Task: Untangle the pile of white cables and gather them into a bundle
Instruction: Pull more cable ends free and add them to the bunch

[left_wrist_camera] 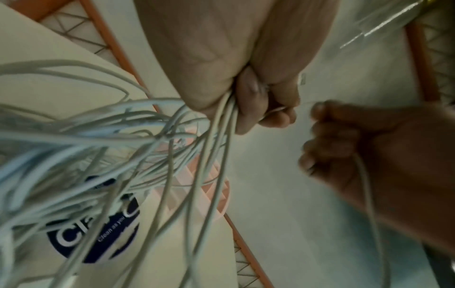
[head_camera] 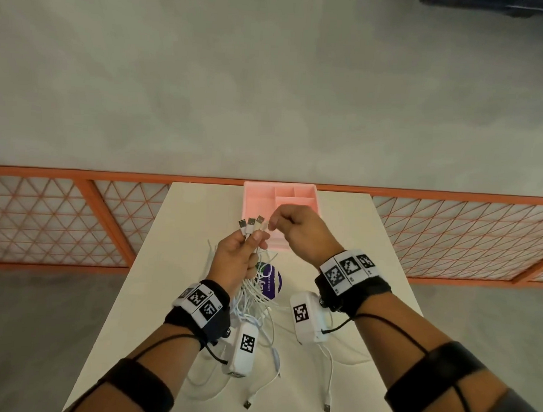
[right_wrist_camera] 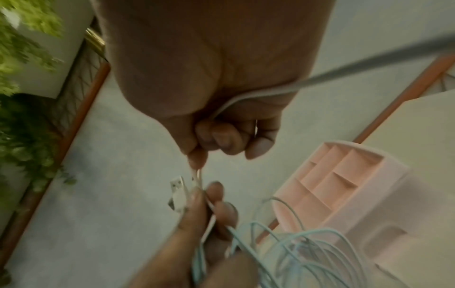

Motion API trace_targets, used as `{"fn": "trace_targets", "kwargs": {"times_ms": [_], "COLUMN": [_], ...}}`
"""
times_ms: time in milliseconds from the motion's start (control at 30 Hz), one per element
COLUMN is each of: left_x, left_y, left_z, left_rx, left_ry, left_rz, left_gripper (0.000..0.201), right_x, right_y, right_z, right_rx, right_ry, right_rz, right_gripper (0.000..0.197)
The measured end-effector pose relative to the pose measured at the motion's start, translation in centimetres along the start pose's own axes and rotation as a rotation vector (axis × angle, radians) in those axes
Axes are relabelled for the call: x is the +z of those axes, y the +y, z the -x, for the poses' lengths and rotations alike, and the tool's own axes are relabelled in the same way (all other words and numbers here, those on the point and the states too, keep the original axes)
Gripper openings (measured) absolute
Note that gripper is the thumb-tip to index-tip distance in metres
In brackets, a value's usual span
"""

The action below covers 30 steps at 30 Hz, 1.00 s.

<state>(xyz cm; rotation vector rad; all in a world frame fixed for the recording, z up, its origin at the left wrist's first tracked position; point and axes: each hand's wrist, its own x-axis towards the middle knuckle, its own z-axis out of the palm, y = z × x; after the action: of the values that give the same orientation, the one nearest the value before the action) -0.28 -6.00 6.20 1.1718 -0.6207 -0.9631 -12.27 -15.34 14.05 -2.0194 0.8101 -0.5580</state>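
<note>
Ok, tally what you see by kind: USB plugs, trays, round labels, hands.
USB plugs: 5, three above the left hand, two lying on the table; a possible one at the right hand is too blurred to count
Tray: 1, pink
Label: 1, round, dark
Hands: 2, both gripping cables, which are too tangled to count
Total: 9

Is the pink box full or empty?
Empty, as far as shows: the pink box's visible compartments hold nothing. The right hand hides its near part in the head view.

The head view looks down from above the table (head_camera: 340, 240); both wrist views sit close under the palms, sharing the pink tray (right_wrist_camera: 344, 185) beyond.
</note>
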Motion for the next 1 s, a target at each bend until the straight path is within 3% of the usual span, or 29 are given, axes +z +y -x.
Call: {"fn": "trace_targets", "kwargs": {"times_ms": [200,333,400,467,567,633,667,733,800,833,900,1000], "left_x": [-2.2,-3.1,-3.4,-3.7,-3.6,-3.1,-2.8,-2.2,-1.4,-1.1,-0.4,-0.3], "left_y": [-2.1,-1.9,-1.9,-2.0,-1.6,-1.0,-0.7,-0.1,0.5,0.7,1.1,1.3], "left_z": [0.0,0.2,0.2,0.1,0.1,0.1,0.0,-0.1,-0.2,-0.2,-0.1,0.2], "left_rx": [0.082,0.095,0.073,0.053,0.042,0.053,0.066,0.092,0.101,0.109,0.116,0.098], "left_ry": [0.059,0.065,0.061,0.069,0.101,0.102,0.1,0.088,0.066,0.053,0.046,0.055], "left_rz": [-0.321,-0.398,-0.414,-0.395,-0.363,-0.373,-0.395,-0.438,-0.438,-0.427,-0.411,-0.392], "left_gripper": [0.018,0.019,0.019,0.02,0.019,0.019,0.02,0.021,0.019,0.018,0.02,0.023], "right_x": [-3.1,-4.9,-5.7,-6.2,-6.6,-5.9,-5.2,-3.6,-1.9,-1.0,0.1,0.4], "right_y": [-3.2,-3.1,-2.0,-0.4,2.3,3.4,3.5,2.9,2.3,2.2,1.8,1.3], "right_z": [-1.0,-0.8,-0.9,-1.1,-0.8,-0.2,0.2,0.9,1.1,1.1,1.0,0.7], "right_rx": [-0.068,-0.091,-0.07,0.003,0.25,0.41,0.41,0.194,-0.061,-0.11,-0.054,0.016], "right_ry": [0.356,0.548,0.609,0.621,0.442,0.284,0.25,0.237,0.127,0.035,-0.147,-0.21], "right_rz": [-0.336,-0.475,-0.473,-0.321,0.102,0.454,0.56,0.639,0.751,0.794,0.741,0.382], "right_gripper": [0.03,0.029,0.027,0.025,0.024,0.042,0.05,0.061,0.057,0.048,0.032,0.03]}}
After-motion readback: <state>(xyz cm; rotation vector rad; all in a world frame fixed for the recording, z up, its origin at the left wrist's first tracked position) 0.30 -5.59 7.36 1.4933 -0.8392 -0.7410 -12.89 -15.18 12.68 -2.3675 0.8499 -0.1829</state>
